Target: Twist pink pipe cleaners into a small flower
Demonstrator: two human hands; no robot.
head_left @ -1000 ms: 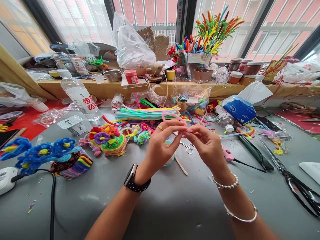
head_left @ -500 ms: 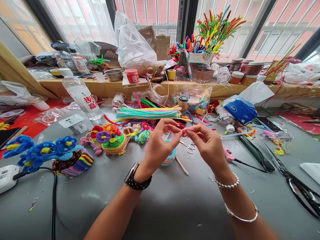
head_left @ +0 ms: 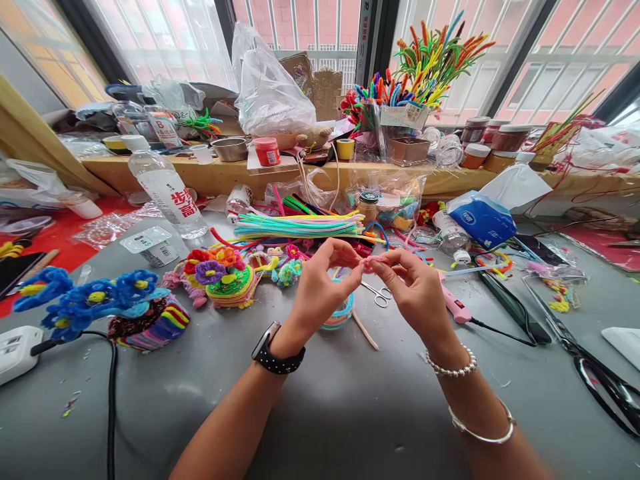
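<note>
Nearest, right side: large black-handled metal scissors [head_left: 570,345] lie on the smooth grey counter [head_left: 340,427], seemingly parked aside, clear of the forearms. Left hand [head_left: 320,287] and right hand [head_left: 417,283] are raised over the middle. 2 grips, both pinched nearly closed, thumb to fingertips, on a small pink fuzzy piece [head_left: 369,265] held between them, off the counter; presumably each steadies 1 end. Fingertips cover most of it, so exact shape can't be told.

Just beyond: thin pale wooden stick [head_left: 365,331] and small silver metal scissors [head_left: 375,292], likely left there for quick reach. Pink plastic corded tool [head_left: 456,307] sits near the right hand. Behind, long pastel fuzzy stems [head_left: 300,227] lie bundled parallel, probably to avoid tangling. Farthest, above the wooden sill [head_left: 200,175], multicoloured fuzzy stems [head_left: 435,73] stand upright, perhaps saving room.
</note>
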